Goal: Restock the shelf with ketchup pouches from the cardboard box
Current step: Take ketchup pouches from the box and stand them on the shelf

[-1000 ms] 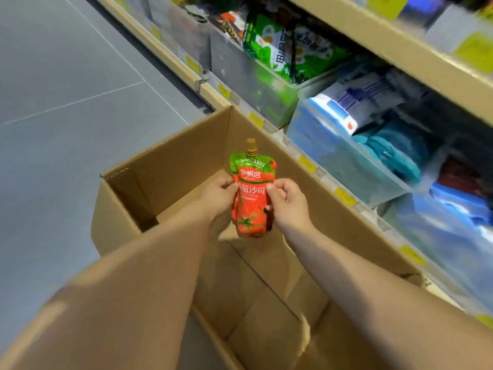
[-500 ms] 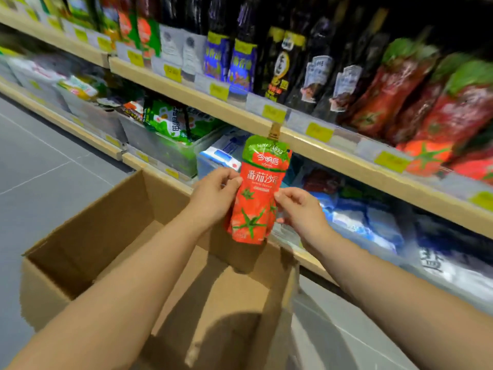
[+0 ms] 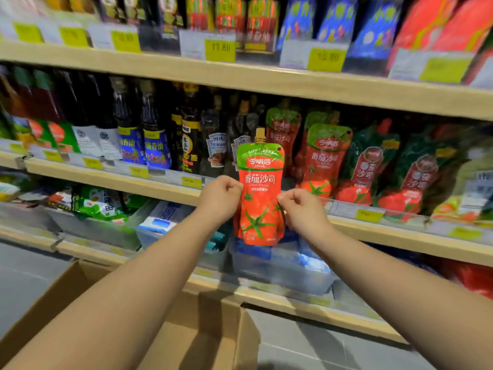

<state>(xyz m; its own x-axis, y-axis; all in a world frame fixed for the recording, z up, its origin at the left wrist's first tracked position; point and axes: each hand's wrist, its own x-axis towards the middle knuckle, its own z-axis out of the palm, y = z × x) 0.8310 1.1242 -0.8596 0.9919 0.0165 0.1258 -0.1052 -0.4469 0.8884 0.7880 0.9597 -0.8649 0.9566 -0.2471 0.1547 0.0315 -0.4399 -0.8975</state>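
A red and green ketchup pouch (image 3: 260,182) with a gold spout hangs upright between my hands, in front of the middle shelf (image 3: 400,232). My left hand (image 3: 222,197) pinches its left edge and my right hand (image 3: 300,209) pinches its right edge. Just behind and to the right, matching ketchup pouches (image 3: 324,156) stand in a row on that shelf. The open cardboard box (image 3: 53,303) sits on the floor below my arms; its inside is mostly hidden by my left forearm.
Dark sauce bottles (image 3: 154,129) fill the middle shelf left of the pouches. The top shelf (image 3: 266,81) holds more packets behind yellow price tags. Clear bins of packaged goods (image 3: 106,217) line the lower shelf. Grey floor lies to the left and under the box.
Both hands have lifted the pouch out of the box and up to the middle shelf. My view has risen from the box to the shelves.
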